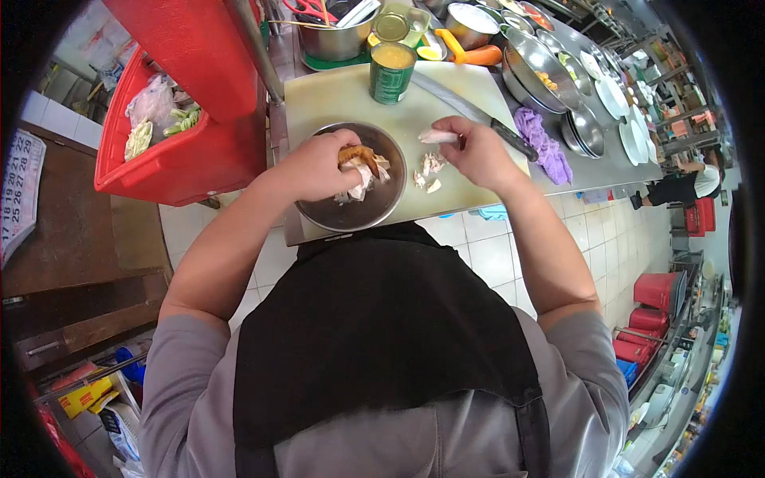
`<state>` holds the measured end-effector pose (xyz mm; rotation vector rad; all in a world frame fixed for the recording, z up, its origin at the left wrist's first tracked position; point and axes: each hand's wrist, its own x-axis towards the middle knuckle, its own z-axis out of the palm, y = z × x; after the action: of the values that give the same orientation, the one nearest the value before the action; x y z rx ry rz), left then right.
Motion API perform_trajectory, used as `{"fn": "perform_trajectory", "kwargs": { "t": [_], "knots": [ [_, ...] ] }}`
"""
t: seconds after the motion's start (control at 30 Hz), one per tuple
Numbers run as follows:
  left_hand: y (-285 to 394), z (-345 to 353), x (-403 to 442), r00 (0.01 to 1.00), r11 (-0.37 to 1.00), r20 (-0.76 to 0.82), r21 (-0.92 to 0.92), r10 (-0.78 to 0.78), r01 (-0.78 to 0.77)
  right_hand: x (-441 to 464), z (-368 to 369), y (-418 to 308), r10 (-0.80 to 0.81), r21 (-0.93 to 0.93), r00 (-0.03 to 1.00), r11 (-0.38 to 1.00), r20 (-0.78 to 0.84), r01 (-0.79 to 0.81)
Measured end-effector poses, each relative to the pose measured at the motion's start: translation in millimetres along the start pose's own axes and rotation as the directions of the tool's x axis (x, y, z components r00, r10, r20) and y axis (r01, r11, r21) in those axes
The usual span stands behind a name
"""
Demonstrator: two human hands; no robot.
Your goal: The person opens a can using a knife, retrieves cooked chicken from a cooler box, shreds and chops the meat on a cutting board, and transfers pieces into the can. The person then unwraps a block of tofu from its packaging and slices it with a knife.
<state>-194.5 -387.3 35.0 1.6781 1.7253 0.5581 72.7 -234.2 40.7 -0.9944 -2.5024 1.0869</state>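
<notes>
"Bowl (390, 195) of steel is seen at the near left of the cutting board (466, 195); what is done there?"

"It is reached into by the left hand (325, 166). A browned piece (360, 154), meat by its look, is grasped between the thumb and the fingers, its curved end turned to the right."

"And the pale shreds (360, 188) under it?"

"They are seen within the bowl, touching that piece. Whether some are gripped as well cannot be told."

"What is held by the right hand (476, 155)?"

"A pale strip (437, 137), pinched at one end between the thumb and the fingers, above the board. Beneath that hand, to the right of the bowl, pale scraps (430, 166) are scattered in a small cluster."

"How is the far part of the board taken up?"

"An opened tin (392, 78) is stood upright there, its yellowish contents exposed. Beside it a long knife (454, 99) is laid slantwise, its dark handle directed toward a purple cloth (543, 147) on the steel surface (613, 174)."

"And at the left?"

"A red bin (175, 167) is placed there, in which leafy scraps and plastic are contained."
</notes>
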Motion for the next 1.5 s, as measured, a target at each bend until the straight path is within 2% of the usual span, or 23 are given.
{"fn": "perform_trajectory", "kwargs": {
  "t": [0.07,0.1,0.2,0.23,0.33,0.37,0.43,0.47,0.53,0.57,0.6,0.67,0.7,0.8,0.83,0.9,1.0,1.13,1.2,1.37,1.4,1.47,1.5],
  "knots": [
    [-2,4,0,0.998,0.999,-0.055,-0.018,-0.034,0.033,-7,11,7,-0.137,-0.244,0.99,0.962,-0.031,0.125],
    [-3,5,0,0.996,0.999,-0.08,-0.011,-0.047,0.046,-13,14,6,-0.13,-0.313,0.991,0.941,0.014,0.128],
    [2,4,-2,0.991,0.995,-0.096,-0.038,-0.091,0.087,-27,17,8,-0.397,-0.458,0.918,0.814,0.011,0.358],
    [4,3,-3,0.99,0.993,-0.091,-0.055,-0.109,0.104,-29,13,6,-0.419,-0.442,0.906,0.825,-0.059,0.353],
    [13,0,-7,0.986,0.988,-0.076,-0.039,-0.15,0.148,-26,-5,-11,-0.096,-0.116,0.987,0.99,-0.132,0.081],
    [17,-2,-8,0.987,0.988,-0.048,-0.042,-0.152,0.15,-25,-4,-20,-0.108,-0.015,0.978,0.994,-0.177,0.107],
    [22,-5,-11,0.988,0.987,0.006,-0.044,-0.153,0.153,-23,-3,-39,-0.2,-0.098,0.972,0.977,-0.124,0.189],
    [20,-2,-14,0.997,0.995,-0.018,0.048,-0.081,0.082,-23,-2,-44,-0.246,-0.139,0.965,0.963,-0.095,0.232],
    [22,5,-28,0.997,0.971,-0.045,0.233,0.065,-0.052,-25,-1,-44,-0.296,-0.155,0.945,0.949,-0.139,0.275],
    [23,4,-37,0.994,0.974,-0.041,0.208,0.102,-0.091,-26,1,-45,-0.322,-0.164,0.934,0.941,-0.158,0.297],
    [29,-1,-44,0.975,0.971,-0.189,0.229,0.118,-0.073,-29,2,-43,-0.271,-0.125,0.95,0.959,-0.155,0.253],
    [32,-11,-56,0.87,0.963,-0.469,0.267,0.15,-0.022,-38,3,-34,-0.17,-0.047,0.976,0.985,-0.139,0.165],
    [22,-13,-59,0.809,0.964,-0.586,0.237,0.041,0.123,-39,9,-20,-0.133,0.028,0.983,0.99,-0.124,0.137],
    [-24,-1,-65,0.889,0.957,-0.354,-0.115,-0.291,0.267,-43,18,-8,-0.085,0.047,0.995,0.995,-0.046,0.087],
    [-29,6,-67,0.877,0.913,-0.3,-0.28,-0.375,0.295,-44,20,-8,-0.092,0.077,0.995,0.992,-0.037,0.095],
    [-32,23,-66,0.85,0.742,-0.164,-0.588,-0.501,0.323,-44,21,-11,-0.096,0.118,0.995,0.988,-0.036,0.1],
    [-42,30,-82,0.799,0.775,-0.307,-0.564,-0.517,0.285,-38,19,7,-0.118,0.207,0.993,0.971,-0.011,0.118],
    [-51,-14,-148,0.713,0.672,-0.305,-0.673,-0.632,0.308,-37,19,29,-0.005,0.364,1.0,0.931,-0.028,0.015],
    [-61,-52,-186,0.619,0.646,-0.357,-0.686,-0.699,0.334,-42,20,26,0.036,0.371,0.999,0.928,-0.016,-0.027],
    [-124,-182,-235,0.384,0.677,-0.571,-0.692,-0.725,0.251,-42,23,5,0.126,0.348,0.991,0.932,-0.054,-0.1],
    [-142,-208,-231,0.33,0.689,-0.609,-0.681,-0.721,0.248,-39,26,-2,0.133,0.376,0.988,0.922,-0.082,-0.093],
    [-242,-279,-205,0.288,0.707,-0.65,-0.682,-0.703,0.187,-24,54,-34,0.181,0.413,0.974,0.904,-0.135,-0.111],
    [-248,-295,-188,0.271,0.705,-0.653,-0.683,-0.707,0.192,-23,68,-45,0.203,0.428,0.968,0.896,-0.147,-0.123]
  ]
}}
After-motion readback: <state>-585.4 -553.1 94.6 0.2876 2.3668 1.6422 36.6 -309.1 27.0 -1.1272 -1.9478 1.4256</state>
